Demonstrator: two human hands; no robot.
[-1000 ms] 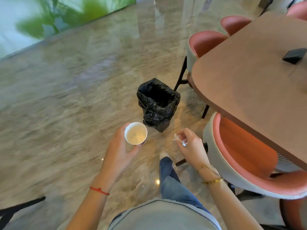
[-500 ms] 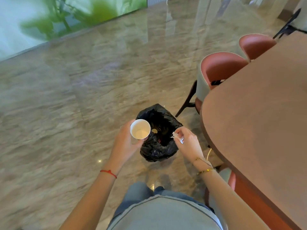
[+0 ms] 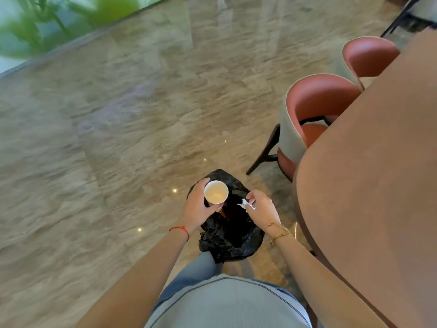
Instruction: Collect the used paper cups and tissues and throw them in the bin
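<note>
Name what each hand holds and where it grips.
Left hand holds the paper cup by its side wall just under the rim. Right hand pinches a crumpled tissue at the fingertips, over the bin.

both forearms are bare, without sleeves. a thin red string bracelet [image 3: 179, 230] circles the left wrist; beside the right hand [image 3: 262, 209], two fine gold bracelets [image 3: 280, 235] ring the wrist. pale grey ribbed top [image 3: 227, 304] over blue jeans [image 3: 189, 275].

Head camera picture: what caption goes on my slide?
Left hand holds a paper cup and right hand a tissue over the bin.
</note>
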